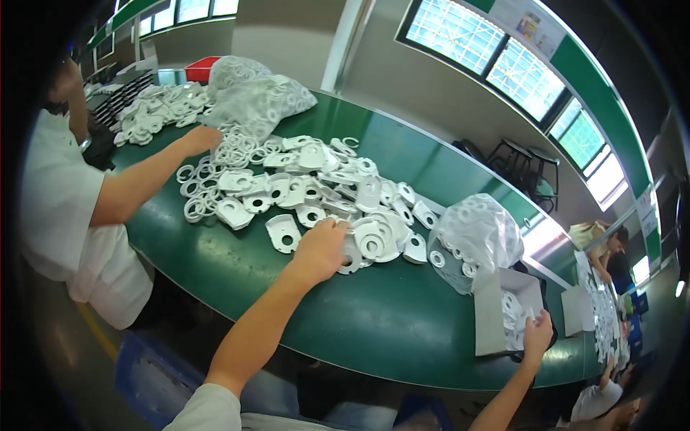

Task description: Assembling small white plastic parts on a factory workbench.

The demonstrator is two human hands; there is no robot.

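My left hand (322, 251) reaches into the near side of a heap of white plastic parts (309, 190). Its fingers are curled on a flat white plastic part with a round hole (350, 256). Beside those fingers lies a wider white piece with a ring-shaped centre (374, 243). At the right, my right hand (537, 336) is at the side of an open white box (489, 316), with its fingers bent in over the rim. White parts (512, 309) lie inside the box. What those fingertips hold, if anything, is hidden.
A clear bag of white rings (478, 233) stands behind the box. Loose white rings (198, 190) and another large bag (262, 100) lie to the left, where a co-worker's hand (201, 140) reaches in. A red bin (202, 69) stands at the far left on the green table (402, 323).
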